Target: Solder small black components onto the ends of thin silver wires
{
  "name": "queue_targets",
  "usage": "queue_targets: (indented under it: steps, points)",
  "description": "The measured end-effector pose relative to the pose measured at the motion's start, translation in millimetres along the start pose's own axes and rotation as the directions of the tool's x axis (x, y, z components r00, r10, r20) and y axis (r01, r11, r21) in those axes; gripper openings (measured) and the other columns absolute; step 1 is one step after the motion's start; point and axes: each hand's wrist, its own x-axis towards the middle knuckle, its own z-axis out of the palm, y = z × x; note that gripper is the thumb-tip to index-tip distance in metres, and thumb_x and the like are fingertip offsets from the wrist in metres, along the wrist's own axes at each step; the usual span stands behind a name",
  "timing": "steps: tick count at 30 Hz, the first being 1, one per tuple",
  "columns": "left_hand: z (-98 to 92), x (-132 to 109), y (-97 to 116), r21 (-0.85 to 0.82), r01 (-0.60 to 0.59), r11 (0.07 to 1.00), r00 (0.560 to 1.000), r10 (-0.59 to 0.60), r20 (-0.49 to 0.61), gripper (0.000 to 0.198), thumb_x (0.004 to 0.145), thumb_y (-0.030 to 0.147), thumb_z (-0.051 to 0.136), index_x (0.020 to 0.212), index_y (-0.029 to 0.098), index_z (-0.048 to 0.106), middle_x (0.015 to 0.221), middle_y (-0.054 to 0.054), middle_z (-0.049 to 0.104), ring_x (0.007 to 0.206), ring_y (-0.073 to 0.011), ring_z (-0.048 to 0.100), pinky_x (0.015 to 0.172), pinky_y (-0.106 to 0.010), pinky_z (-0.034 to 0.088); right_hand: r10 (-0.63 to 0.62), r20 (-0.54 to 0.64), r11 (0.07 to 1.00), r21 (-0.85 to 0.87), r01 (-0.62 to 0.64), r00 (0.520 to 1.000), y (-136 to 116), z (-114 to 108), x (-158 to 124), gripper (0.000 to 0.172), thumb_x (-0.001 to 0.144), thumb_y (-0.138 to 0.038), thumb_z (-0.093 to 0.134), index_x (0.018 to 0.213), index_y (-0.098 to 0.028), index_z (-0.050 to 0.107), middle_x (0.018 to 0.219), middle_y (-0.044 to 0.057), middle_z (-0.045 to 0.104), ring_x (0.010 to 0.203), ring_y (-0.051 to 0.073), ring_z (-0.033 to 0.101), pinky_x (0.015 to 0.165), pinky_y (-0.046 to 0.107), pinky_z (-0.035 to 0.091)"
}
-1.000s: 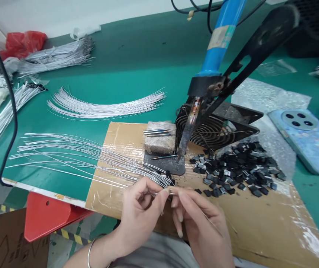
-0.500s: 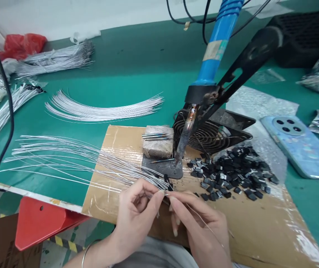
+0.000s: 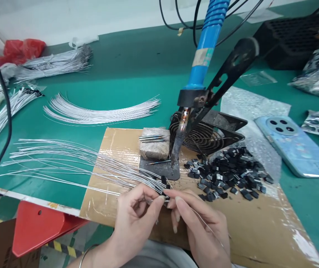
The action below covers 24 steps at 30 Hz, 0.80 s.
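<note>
My left hand [image 3: 138, 219] and my right hand [image 3: 200, 223] meet fingertip to fingertip at the near edge of a cardboard sheet [image 3: 260, 223]. Both pinch one thin silver wire [image 3: 204, 225] that trails back over my right hand, with a small black part [image 3: 163, 193] at the pinch point. A fan of loose silver wires [image 3: 64, 160] lies just left of my hands, its ends reaching my fingers. A heap of small black parts [image 3: 232, 175] sits to the right. A blue-handled soldering iron [image 3: 201, 70] stands on its holder above a dark metal plate [image 3: 162, 169].
A second curved bundle of wires [image 3: 98, 111] lies on the green table [image 3: 126, 70], with more wire bundles [image 3: 53, 63] and a red bag [image 3: 22, 48] at the far left. A black fan [image 3: 209, 132], a blue phone [image 3: 296, 145], bubble wrap [image 3: 254, 104] and a black tray [image 3: 296, 37] lie right.
The view has shifted slightly down and left. My hands stay pinched together on the wire, moving a little toward the dark plate.
</note>
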Motion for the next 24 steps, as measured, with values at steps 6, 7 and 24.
queue_targets:
  steps: [6, 7, 24]
  points:
    - [0.0, 2, -1, -0.001, 0.003, 1.000, 1.000, -0.003, 0.000, 0.025, 0.094, 0.032, 0.063, 0.078, 0.014, 0.061, 0.062, 0.001, 0.053, 0.053, -0.0075, 0.038, 0.048, -0.020, 0.026, 0.058, -0.036, 0.998, -0.029, -0.059, 0.998, -9, 4, 0, 0.026, 0.085, -0.044, 0.074, 0.097, -0.022, 0.081, 0.076, 0.002, 0.058, 0.055, 0.006, 0.050, 0.050, 0.019, 0.039]
    - [0.0, 1, -1, -0.003, 0.003, 1.000, 1.000, -0.003, 0.001, 0.025, 0.094, 0.032, 0.063, 0.078, 0.014, 0.061, 0.062, 0.001, 0.054, 0.053, -0.0076, 0.039, 0.049, -0.020, 0.027, 0.065, -0.029, 0.997, -0.035, -0.066, 0.997, -9, 4, 0, 0.025, 0.085, -0.043, 0.074, 0.095, -0.022, 0.081, 0.075, 0.002, 0.057, 0.053, 0.005, 0.049, 0.049, 0.019, 0.038]
    - [-6.6, -3, -1, 0.121, 0.021, 0.992, 0.997, -0.029, 0.071, 0.022, 0.092, 0.030, 0.063, 0.076, 0.016, 0.063, 0.062, 0.002, 0.048, 0.051, -0.0084, 0.030, 0.045, -0.023, 0.020, 0.068, 0.127, 0.973, -0.229, -0.037, 0.990, -21, -16, 14, 0.025, 0.081, -0.041, 0.077, 0.073, -0.018, 0.079, 0.060, 0.002, 0.052, 0.052, 0.007, 0.044, 0.050, 0.019, 0.033]
